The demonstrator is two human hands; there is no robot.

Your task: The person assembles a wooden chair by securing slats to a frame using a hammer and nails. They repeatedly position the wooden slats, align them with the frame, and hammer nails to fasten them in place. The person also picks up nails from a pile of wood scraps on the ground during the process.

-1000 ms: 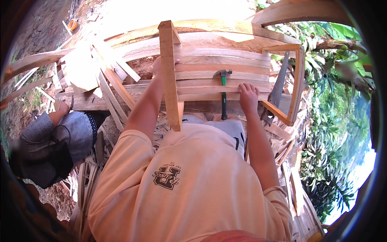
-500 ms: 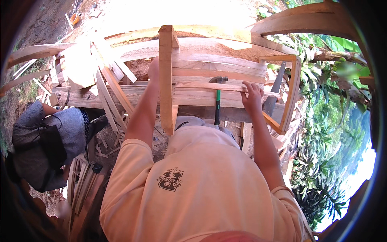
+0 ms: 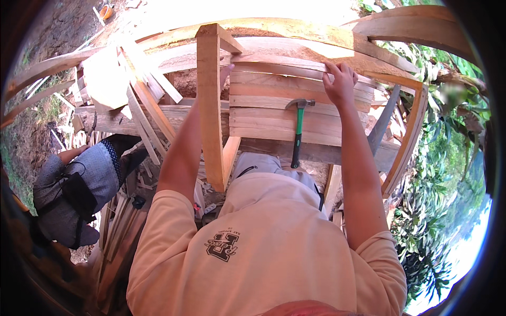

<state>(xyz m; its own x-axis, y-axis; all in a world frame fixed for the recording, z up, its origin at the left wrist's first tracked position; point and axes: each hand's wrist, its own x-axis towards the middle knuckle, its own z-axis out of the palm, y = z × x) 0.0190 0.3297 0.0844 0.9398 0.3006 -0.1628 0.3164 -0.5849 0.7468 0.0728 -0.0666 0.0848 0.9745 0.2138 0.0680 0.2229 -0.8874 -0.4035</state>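
My right hand (image 3: 341,84) grips a long, thin wooden slat (image 3: 282,62) near its right end, its fingers bent over the edge. The slat lies along the far side of a row of several pale boards (image 3: 295,87), set side by side. My left hand (image 3: 227,72) is mostly behind an upright wooden post (image 3: 210,105) near the slat's left end; only a bit of its fingers shows. On the nearer boards rests a claw hammer (image 3: 298,129) with a green and black handle, touched by neither hand.
A handsaw (image 3: 383,121) lies by the right wooden frame (image 3: 411,139). Loose sticks (image 3: 145,105) lean at left. A person in a grey top (image 3: 79,192) is bent over at lower left. Wood strips (image 3: 118,226) are piled below them. A long curved-looking beam (image 3: 295,29) runs across the far side.
My right hand has moved away from me with the slat, from beside the hammer to the far boards. My left hand has gone behind the post. The whole view has shifted slightly.
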